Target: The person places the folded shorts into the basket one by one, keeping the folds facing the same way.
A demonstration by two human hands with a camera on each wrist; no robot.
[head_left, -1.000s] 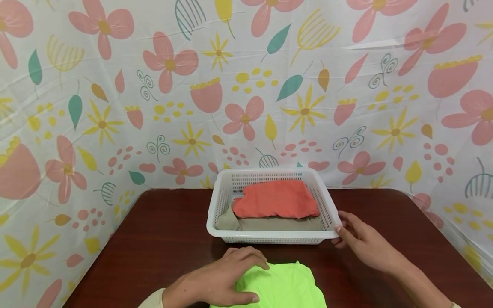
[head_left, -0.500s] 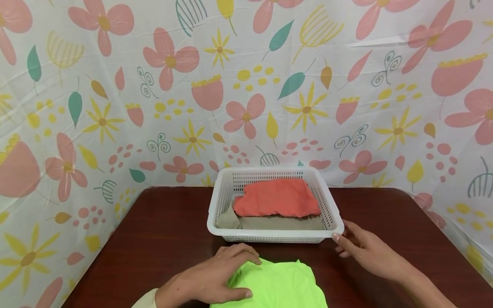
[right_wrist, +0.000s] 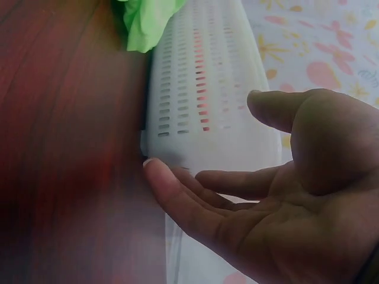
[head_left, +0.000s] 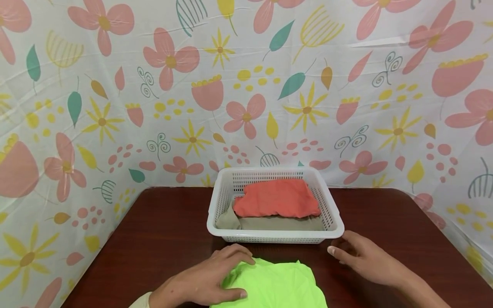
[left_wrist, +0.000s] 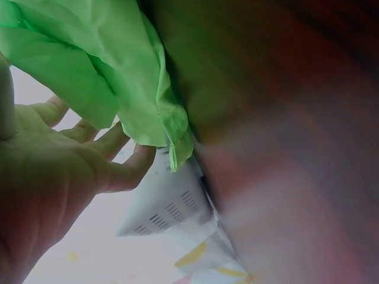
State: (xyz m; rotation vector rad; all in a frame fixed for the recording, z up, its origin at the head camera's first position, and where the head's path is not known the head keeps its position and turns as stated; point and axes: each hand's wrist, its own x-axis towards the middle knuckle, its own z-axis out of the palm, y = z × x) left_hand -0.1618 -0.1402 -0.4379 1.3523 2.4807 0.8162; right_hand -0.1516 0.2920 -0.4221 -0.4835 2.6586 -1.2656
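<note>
A bright green folded cloth (head_left: 275, 284) lies at the near edge of the table. My left hand (head_left: 206, 276) is at its left side, thumb and fingers spread apart; the left wrist view has the fingers (left_wrist: 112, 142) by the edge of the cloth, partly covered by it. Beyond the cloth stands a white plastic basket (head_left: 269, 233), holding a folded coral-red cloth (head_left: 277, 198) on top of a grey-beige cloth (head_left: 281, 223). My right hand (head_left: 371, 259) hovers just off the basket's near right corner, holding nothing, its fingers (right_wrist: 195, 216) loosely bent.
The dark reddish-brown table (head_left: 161, 231) reaches back to a flower-printed sheet (head_left: 246, 85), which hangs behind it and along both sides. The basket sits close to the table's far edge.
My right hand has let go of the basket's corner and drawn slightly toward me. My left hand has slid a little left along the green cloth. The basket and cloths stay put.
</note>
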